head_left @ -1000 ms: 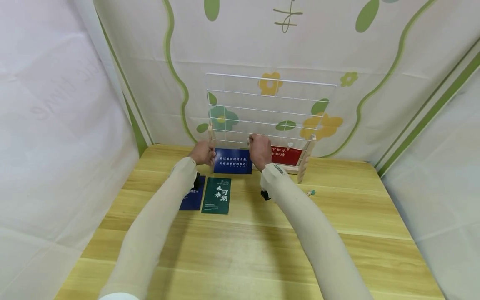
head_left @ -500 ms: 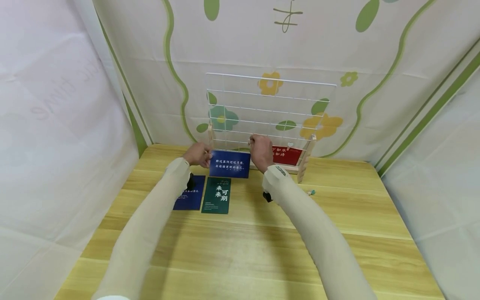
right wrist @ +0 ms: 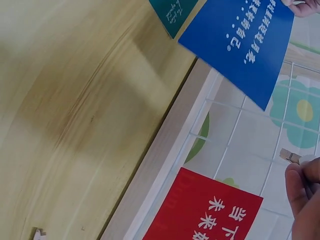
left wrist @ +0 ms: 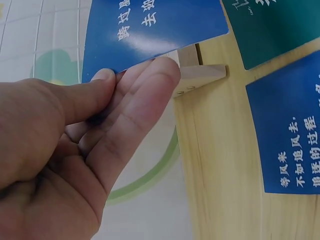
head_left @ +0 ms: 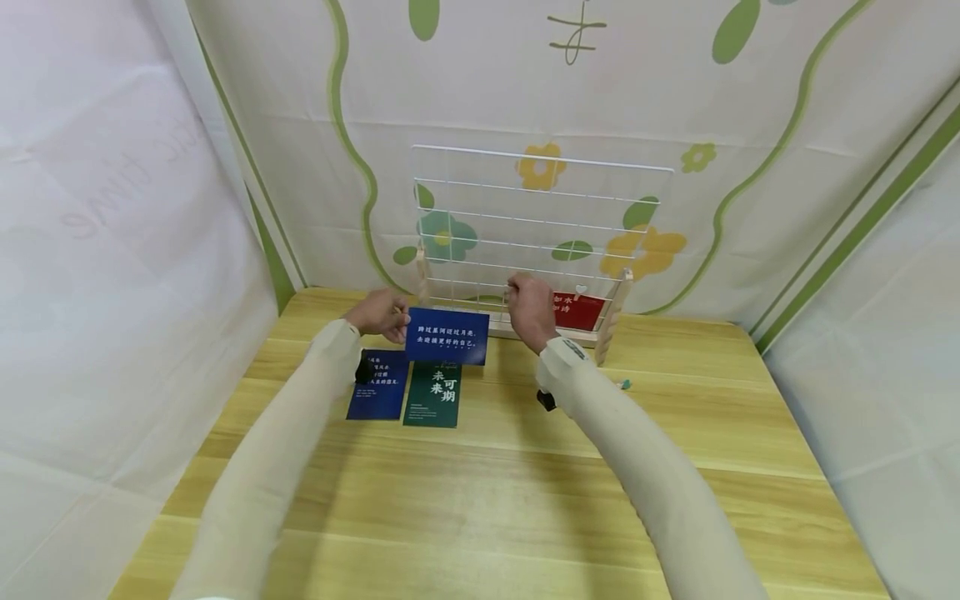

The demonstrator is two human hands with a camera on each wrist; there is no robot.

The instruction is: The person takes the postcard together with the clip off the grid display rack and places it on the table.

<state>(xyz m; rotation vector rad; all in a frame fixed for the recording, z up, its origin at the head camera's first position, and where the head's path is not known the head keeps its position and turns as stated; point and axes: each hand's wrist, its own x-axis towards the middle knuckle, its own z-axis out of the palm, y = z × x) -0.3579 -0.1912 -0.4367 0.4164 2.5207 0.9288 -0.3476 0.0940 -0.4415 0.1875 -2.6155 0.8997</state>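
My left hand [head_left: 381, 315] pinches a blue card [head_left: 447, 336] with white writing at its left edge, thumb on the face and fingers behind. The card is raised in front of the wire grid rack [head_left: 540, 158], overlapping a green card [head_left: 433, 404] in the head view. Close to the grid, my right hand [head_left: 534, 312] pinches a small wooden clothespin [right wrist: 286, 154] between thumb and finger, its tip showing in the right wrist view. A red card [head_left: 576, 312] stands against the grid to the right, with a white heart clothespin [head_left: 581, 291] on it.
Another blue card [head_left: 377, 396] lies left of the green one on the wooden table [head_left: 480, 517]. A small teal-topped clip [head_left: 625, 384] lies at the right. Wooden feet [head_left: 613, 321] hold the rack upright before a floral cloth wall [head_left: 480, 100].
My left hand has drawn the blue card left and toward me, away from the grid. My right hand has shifted slightly right, still pinching the clothespin.
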